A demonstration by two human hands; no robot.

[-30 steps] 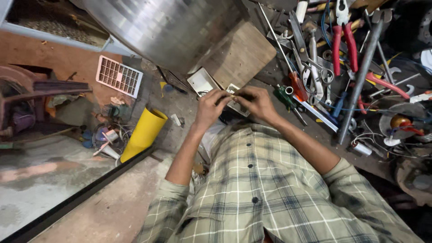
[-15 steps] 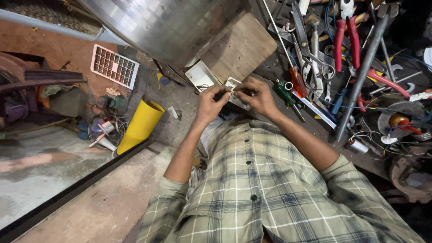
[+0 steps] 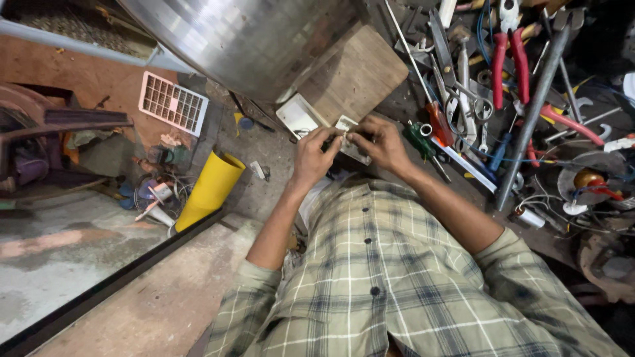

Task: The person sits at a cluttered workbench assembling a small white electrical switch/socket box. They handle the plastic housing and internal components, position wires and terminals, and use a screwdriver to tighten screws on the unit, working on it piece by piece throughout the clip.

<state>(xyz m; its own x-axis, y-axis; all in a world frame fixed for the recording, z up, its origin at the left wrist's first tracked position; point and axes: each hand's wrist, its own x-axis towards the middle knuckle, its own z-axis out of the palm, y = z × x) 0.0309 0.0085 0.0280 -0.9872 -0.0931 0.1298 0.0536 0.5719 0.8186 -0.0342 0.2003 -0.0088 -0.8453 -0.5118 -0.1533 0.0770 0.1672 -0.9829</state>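
Beside the brown wooden block, your left hand and right hand are pinching a small whitish metal part between fingertips; keep pinching steadily, close over the floor.

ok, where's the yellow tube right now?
Head view, left of centre: the yellow tube lies on the floor below the white grille, left of the left hand.

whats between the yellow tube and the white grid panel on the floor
Head view: between the yellow plastic tube and white plastic grid panel lies bare, dusty floor.
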